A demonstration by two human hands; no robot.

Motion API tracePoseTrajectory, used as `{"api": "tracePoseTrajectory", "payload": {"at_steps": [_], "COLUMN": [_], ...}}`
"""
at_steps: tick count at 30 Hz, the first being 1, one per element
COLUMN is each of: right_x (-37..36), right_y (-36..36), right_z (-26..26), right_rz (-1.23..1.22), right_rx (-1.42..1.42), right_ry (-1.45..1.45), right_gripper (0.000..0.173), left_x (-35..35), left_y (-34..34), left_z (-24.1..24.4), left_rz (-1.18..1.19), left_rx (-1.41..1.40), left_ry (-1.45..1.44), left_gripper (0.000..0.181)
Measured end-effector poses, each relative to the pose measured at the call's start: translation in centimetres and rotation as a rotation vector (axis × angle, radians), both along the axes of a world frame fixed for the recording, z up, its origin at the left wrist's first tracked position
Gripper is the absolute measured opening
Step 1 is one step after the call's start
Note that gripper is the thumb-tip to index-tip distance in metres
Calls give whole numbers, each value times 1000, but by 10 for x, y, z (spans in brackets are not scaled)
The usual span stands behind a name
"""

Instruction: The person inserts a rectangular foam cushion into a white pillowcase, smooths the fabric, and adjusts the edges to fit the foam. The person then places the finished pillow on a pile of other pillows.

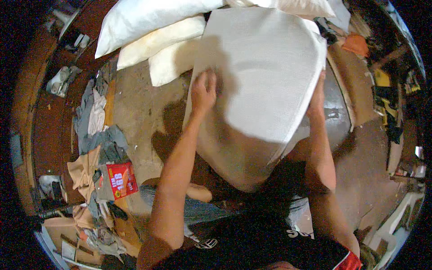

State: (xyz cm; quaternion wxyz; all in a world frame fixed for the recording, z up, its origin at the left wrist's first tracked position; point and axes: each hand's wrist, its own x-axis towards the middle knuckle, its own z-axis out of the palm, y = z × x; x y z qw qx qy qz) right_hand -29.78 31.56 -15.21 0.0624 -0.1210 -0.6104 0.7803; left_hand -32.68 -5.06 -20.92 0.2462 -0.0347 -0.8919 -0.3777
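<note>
A large white fabric piece (270, 84), perhaps a pillow or its cover, spans the space before me and hangs down toward my lap. My left hand (204, 89) is at its left side with the fingers bent over the cloth; blur hides whether they pinch it. Along the right edge, my right hand (316, 91) holds the piece from the side, its fingers partly hidden behind it. A dark shadow falls across the fabric beside my left hand.
White pillows (158, 25) are stacked at the far side. Left on the floor (138, 101) lie grey and tan cloths (104, 141) and a red printed packet (122, 180). A brown cardboard sheet (357, 87) and an orange item (356, 44) are at the right.
</note>
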Motion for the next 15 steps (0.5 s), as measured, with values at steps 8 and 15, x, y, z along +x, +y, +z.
{"api": "tracePoseTrajectory", "payload": {"at_steps": [8,15], "right_x": [6,23], "right_y": [-13,-36], "right_z": [12,23], "right_rz": [-143,-197], "right_rx": [51,128], "right_ry": [36,14], "right_gripper": [90,88], "left_x": [-164,-160], "left_y": [-69,0], "left_z": [-33,-99], "left_rz": [130,66], "left_rx": [157,-393], "left_ry": [-491,-190], "left_gripper": [75,71]}}
